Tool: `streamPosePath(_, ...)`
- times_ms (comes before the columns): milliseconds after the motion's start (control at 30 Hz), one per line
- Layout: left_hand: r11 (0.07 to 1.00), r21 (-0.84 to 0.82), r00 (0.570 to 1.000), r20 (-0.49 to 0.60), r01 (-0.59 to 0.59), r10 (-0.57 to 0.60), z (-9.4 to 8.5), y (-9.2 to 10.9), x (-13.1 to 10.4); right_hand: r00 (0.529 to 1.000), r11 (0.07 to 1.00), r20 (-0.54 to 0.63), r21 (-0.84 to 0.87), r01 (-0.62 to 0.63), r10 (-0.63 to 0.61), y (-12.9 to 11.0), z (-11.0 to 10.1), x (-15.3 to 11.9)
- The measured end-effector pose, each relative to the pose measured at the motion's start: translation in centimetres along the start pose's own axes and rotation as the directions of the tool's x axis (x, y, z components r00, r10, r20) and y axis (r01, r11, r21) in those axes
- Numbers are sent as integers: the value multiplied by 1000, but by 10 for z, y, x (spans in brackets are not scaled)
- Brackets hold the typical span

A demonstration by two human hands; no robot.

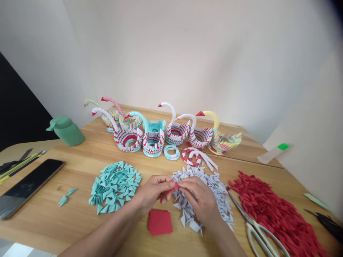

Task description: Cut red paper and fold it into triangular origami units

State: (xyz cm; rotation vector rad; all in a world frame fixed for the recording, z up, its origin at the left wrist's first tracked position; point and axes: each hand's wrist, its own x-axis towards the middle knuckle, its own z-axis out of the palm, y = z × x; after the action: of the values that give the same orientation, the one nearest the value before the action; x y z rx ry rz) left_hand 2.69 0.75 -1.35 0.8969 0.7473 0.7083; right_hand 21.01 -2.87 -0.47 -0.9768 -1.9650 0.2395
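Seven bird-necked hollow paper models are lined up far on the wooden table [75,200]. Toward the left, a light-green-necked paper swan [93,102] and a pink-necked paper swan [116,106] are partly hidden. Nearer, a white-necked striped paper swan [118,142] and a turquoise-necked striped paper swan [153,151] are seen with open tops. Right of these, two more white-necked models and a yellow-necked multicoloured paper swan [222,147] are set. On the far left, a squat matte-green spouted jug [69,132] is placed; its contents cannot be seen. On the far right, a translucent green-capped bottle [268,156] is seen tilted; its contents cannot be told.

A small red paper piece [176,185] is held at near centre, above the left edge of a loose pale-grey folded-paper pile [221,185]. It is pinched between thumb and fingers of the left hand [157,191], other fingers curled. Its right side is met by the bunched fingertips of the right hand [199,196], nearly closed. Just below, a red square paper stack [160,223] is laid flat. A turquoise folded-paper pile [115,187] is spread left, a red folded-paper pile [278,214] right.
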Motion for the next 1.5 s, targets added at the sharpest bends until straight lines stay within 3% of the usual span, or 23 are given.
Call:
streamPosePath(233, 998, 12, 996, 57, 69, -70, 1, -4, -1, 991, 991, 42, -33, 132, -130, -1, -3, 1)
streamPosePath(400, 989, 145, 998, 33, 41, -46, 0, -4, 1, 987, 988, 97, -75, 135, -128, 1, -4, 0)
streamPosePath(500, 957, 286, 999, 19, -40, 36, 0, -4, 2, 994, 999, 103, -40, 29, -24, 1, 0, -1)
streamPosePath(600, 885, 441, 987, 17, -150, 159, 1, -2, 0, 979, 979, 64, 53, -195, 192, 0, 7, -2)
streamPosePath(733, 717, 645, 950, 48, -266, 309, 4, 2, -6, 855, 829, 58, 219, -515, 516, 1, 15, -4)
streamPosePath(833, 647, 709, 936, 50, -280, 350, 7, 4, -9, 795, 738, 55, 337, -584, 604, 4, 18, -6)
streamPosePath(933, 685, 680, 942, 26, -262, 334, 10, 3, -8, 777, 695, 60, 407, -593, 627, 4, 18, -6)
streamPosePath(1033, 801, 549, 960, 4, -237, 281, 9, 0, -5, 771, 670, 70, 451, -590, 633, 2, 17, -5)
streamPosePath(1167, 902, 382, 979, 50, -201, 197, 6, -1, -2, 766, 631, 126, 492, -600, 631, 1, 15, -4)
streamPosePath(1333, 846, 481, 971, 63, -232, 231, 8, 0, -5, 798, 702, 150, 402, -589, 583, 1, 12, -7)
streamPosePath(1500, 832, 505, 961, -21, -227, 275, 12, 0, -6, 819, 768, 78, 308, -562, 568, -1, 9, -8)
